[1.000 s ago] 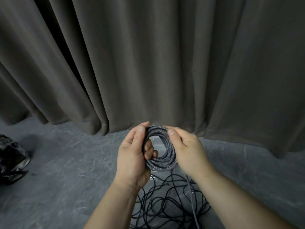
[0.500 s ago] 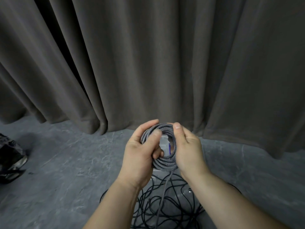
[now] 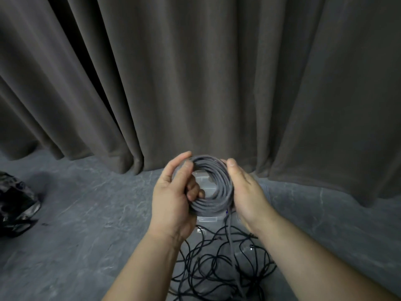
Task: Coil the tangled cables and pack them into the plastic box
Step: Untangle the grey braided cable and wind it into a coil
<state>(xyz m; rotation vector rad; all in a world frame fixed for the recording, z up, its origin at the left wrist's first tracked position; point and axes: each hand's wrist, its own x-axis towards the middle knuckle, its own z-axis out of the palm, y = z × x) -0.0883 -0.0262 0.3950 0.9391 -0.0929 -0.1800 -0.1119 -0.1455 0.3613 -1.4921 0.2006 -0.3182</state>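
A grey braided cable coil [image 3: 219, 183] is held up in front of me between both hands. My left hand [image 3: 173, 198] grips its left side, thumb over the top and fingers curled through the ring. My right hand [image 3: 247, 192] holds the right side, thumb on the top rim. A loose grey tail [image 3: 230, 235] hangs down from the coil. Below lies a tangle of thin black cables [image 3: 217, 263] on the floor. Part of the clear plastic box [image 3: 207, 219] shows through and under the coil; most of it is hidden by my hands.
A dark grey curtain [image 3: 195, 83] hangs right behind my hands down to the grey stone-look floor [image 3: 86, 224]. A crumpled black shiny bag [image 3: 15, 205] lies at the far left.
The coil has been turned and flattened toward me, so its ring looks wider. My left thumb shifted up over the coil's top, and both hands sit slightly higher in view.
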